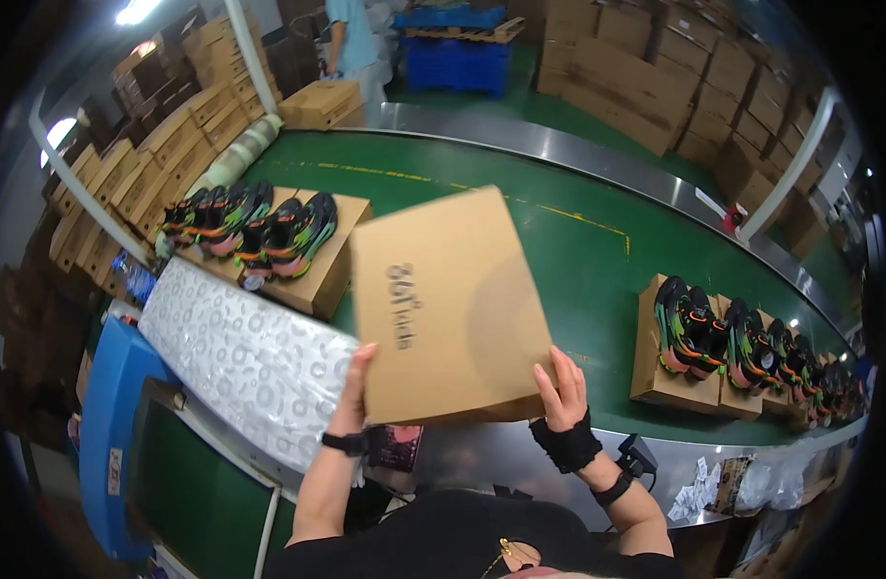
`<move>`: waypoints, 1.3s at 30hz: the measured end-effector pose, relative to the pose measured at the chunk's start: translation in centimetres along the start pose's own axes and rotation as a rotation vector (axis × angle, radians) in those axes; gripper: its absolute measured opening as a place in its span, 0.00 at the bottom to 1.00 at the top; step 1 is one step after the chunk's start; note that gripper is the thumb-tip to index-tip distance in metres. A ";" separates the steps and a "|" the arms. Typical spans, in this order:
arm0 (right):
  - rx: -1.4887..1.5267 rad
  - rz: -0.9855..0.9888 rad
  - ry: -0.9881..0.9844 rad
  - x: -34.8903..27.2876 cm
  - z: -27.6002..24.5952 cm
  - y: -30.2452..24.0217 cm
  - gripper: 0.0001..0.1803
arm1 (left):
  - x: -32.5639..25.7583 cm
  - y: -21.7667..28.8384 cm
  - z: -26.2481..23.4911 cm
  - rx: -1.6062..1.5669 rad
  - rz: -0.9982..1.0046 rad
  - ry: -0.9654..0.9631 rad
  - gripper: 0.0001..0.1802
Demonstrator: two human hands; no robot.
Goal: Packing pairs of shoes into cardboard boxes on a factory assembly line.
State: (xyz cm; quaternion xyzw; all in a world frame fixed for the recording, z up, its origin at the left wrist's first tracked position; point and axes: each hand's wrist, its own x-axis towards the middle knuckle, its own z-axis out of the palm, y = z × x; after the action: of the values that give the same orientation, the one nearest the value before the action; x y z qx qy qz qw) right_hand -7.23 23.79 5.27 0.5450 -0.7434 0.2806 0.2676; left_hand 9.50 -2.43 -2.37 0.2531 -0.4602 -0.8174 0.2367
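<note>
A closed brown cardboard shoebox (452,318) is held up in front of me, tilted, over the near edge of the green belt. My left hand (359,376) grips its lower left side, with a black band on the wrist. On its lower right corner is my right hand (563,386), wearing a black wrist wrap and a second band. The fingers behind the box are hidden. Left of it, black sneakers (288,236) with orange and green trim sit on brown boxes (317,285). More such sneakers (694,328) stand on boxes at the right.
A green conveyor belt (587,280) runs across, with a metal rim (530,140) behind. Patterned white wrapping paper (250,357) lies at the left beside a blue machine (120,434). Stacked cartons (645,77) fill the back. A person in light blue (351,39) stands far off.
</note>
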 end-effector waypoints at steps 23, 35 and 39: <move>-0.008 -0.037 -0.696 -14.4 12.5 -1.9 0.26 | -50.8 -27.1 4.5 0.336 -0.491 1.403 0.22; -0.085 -0.067 -0.633 -16.1 14.4 0.7 0.26 | -60.6 -48.0 29.5 -0.736 -0.733 1.774 0.21; -0.073 -0.053 -0.599 -16.1 12.7 0.0 0.27 | -60.7 -48.5 30.7 -0.381 -0.745 1.647 0.21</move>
State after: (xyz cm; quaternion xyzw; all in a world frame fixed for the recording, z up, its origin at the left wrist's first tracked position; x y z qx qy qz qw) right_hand -4.21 25.41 -14.94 0.6129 -0.7842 0.0735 0.0631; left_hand 28.72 77.15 -18.99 0.8430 0.1069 -0.4647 0.2489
